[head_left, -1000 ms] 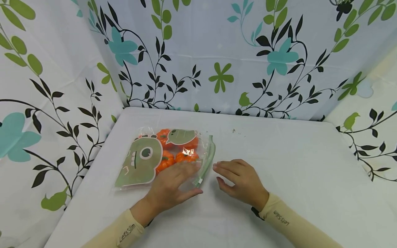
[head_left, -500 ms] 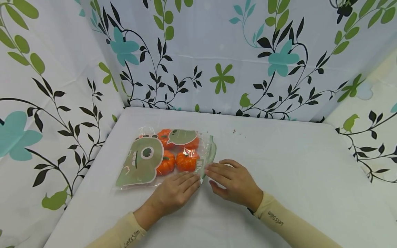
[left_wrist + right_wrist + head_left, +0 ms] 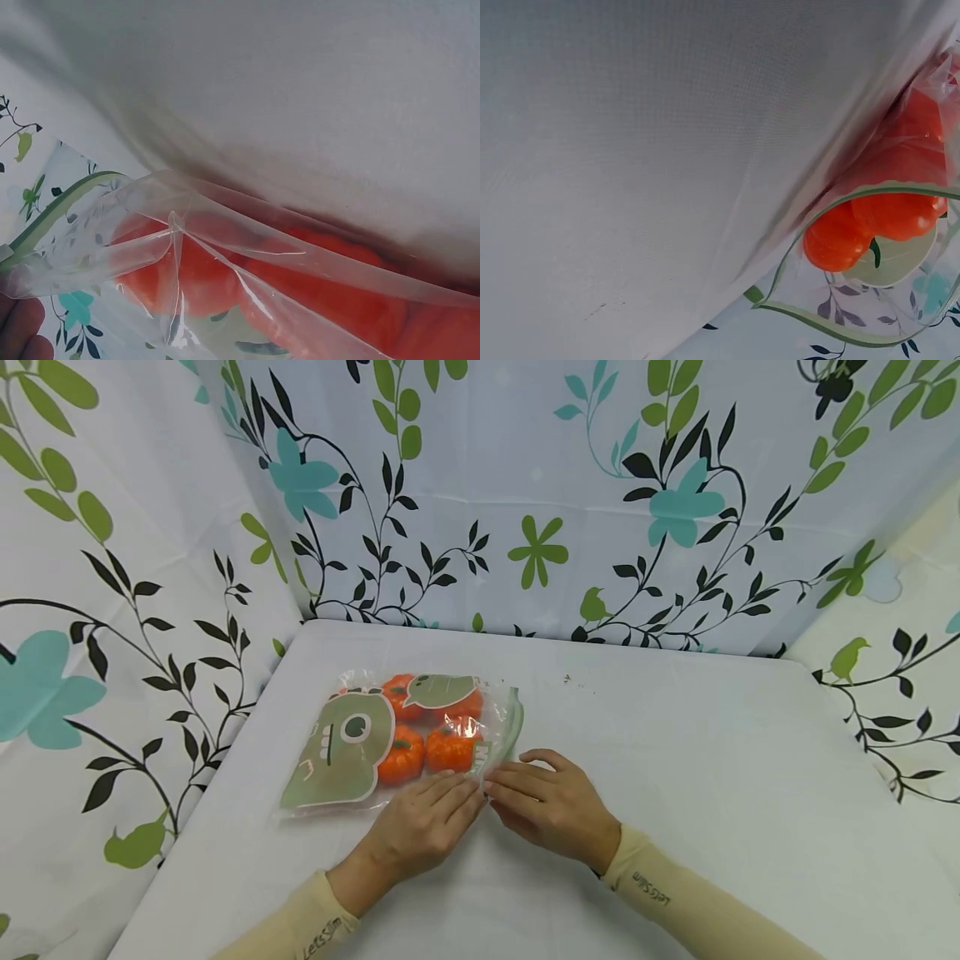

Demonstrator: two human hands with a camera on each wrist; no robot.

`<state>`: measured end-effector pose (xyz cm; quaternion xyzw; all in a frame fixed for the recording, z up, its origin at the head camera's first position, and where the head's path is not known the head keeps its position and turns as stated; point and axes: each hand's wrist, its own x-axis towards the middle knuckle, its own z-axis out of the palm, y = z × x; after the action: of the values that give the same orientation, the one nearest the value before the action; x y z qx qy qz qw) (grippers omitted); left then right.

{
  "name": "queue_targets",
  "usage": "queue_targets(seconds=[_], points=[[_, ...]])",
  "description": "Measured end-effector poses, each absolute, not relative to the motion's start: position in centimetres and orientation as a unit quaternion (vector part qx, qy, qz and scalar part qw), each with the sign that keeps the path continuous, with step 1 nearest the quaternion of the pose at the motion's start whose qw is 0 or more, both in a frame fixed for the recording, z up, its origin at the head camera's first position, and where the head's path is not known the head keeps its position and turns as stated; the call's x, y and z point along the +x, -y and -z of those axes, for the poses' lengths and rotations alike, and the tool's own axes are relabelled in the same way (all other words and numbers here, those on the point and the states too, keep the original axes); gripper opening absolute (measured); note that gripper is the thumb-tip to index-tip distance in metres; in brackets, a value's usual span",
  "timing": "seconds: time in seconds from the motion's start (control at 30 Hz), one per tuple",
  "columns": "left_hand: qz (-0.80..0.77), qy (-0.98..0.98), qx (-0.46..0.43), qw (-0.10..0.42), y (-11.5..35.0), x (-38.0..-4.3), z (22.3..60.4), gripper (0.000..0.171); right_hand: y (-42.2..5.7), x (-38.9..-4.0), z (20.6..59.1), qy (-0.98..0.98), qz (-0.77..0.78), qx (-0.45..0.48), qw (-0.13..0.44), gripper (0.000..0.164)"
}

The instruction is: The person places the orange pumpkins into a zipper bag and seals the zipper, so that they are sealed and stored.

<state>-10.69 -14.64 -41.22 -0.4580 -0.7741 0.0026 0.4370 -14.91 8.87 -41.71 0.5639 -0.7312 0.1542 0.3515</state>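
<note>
A clear zip bag (image 3: 330, 777) with a green dinosaur print lies on the white table, several orange toy pumpkins (image 3: 450, 747) inside it. Its green zip edge (image 3: 513, 723) faces right, and in the right wrist view the bag's mouth (image 3: 832, 331) gapes. My left hand (image 3: 427, 827) holds the bag's near right corner, its fingers together along the front edge. From the right, my right hand (image 3: 551, 806) pinches the near end of the zip, its fingertips meeting the left hand's. Fingers (image 3: 22, 326) show beside the pale slider (image 3: 4, 253) in the left wrist view.
White cloth covers the table (image 3: 712, 777). A curtain (image 3: 480, 485) printed with leaves, birds and flowers stands behind it and on both sides. Small dark specks (image 3: 567, 679) lie toward the back of the table.
My right hand has moved left to the zip's near end and closed its fingers there. My left hand has drawn back from over the bag to its near corner.
</note>
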Motion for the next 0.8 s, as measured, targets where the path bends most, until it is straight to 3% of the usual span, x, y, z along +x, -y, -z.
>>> queue_targets(seconds=[0.33, 0.8], points=[[0.005, 0.783, -0.448, 0.431, 14.7, -10.0, 40.4, 0.033, -8.1, -14.9, 41.6, 0.718, -0.156, 0.563, 0.379, 0.027], [0.013, 0.755, -0.454, 0.473, 14.2, -9.7, 39.2, 0.024, -8.5, -15.8, 40.9, 0.721, -0.156, 0.537, 0.409, 0.024]])
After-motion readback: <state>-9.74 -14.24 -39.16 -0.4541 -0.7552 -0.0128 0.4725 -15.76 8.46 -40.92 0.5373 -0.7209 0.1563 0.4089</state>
